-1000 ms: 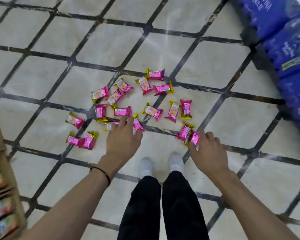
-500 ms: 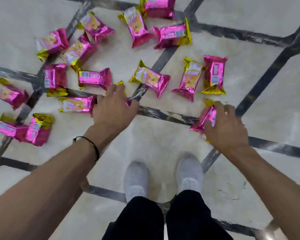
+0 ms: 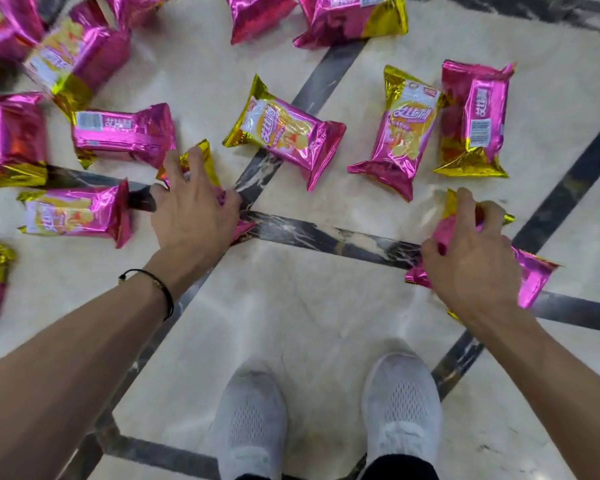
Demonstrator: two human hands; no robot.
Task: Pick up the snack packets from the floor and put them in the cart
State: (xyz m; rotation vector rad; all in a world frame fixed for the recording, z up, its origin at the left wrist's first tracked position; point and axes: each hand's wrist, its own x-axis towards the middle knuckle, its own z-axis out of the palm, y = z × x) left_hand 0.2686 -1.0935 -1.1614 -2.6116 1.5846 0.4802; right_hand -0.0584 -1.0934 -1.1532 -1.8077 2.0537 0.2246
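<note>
Well, the left packet (image 3: 204,157) is lying on the floor (image 3: 291,306) beneath the left hand (image 3: 191,216), its long axis running away from the person, gold end poking out past the fingertips. That hand's fingers are curling round it. The right hand (image 3: 471,265) is clutching the right packet (image 3: 534,275) likewise. The middle packet (image 3: 284,133) is waiting just beyond, nearer the left hand. No cart is showing.

At least fourteen pink-and-gold snack packets (image 3: 284,133) on the floor (image 3: 309,306), several cut by the frame edge, one gripped by the left hand (image 3: 191,216), one or maybe two by the right hand (image 3: 471,265); two hands, two white shoes (image 3: 250,420), one black wristband (image 3: 160,289).
</note>
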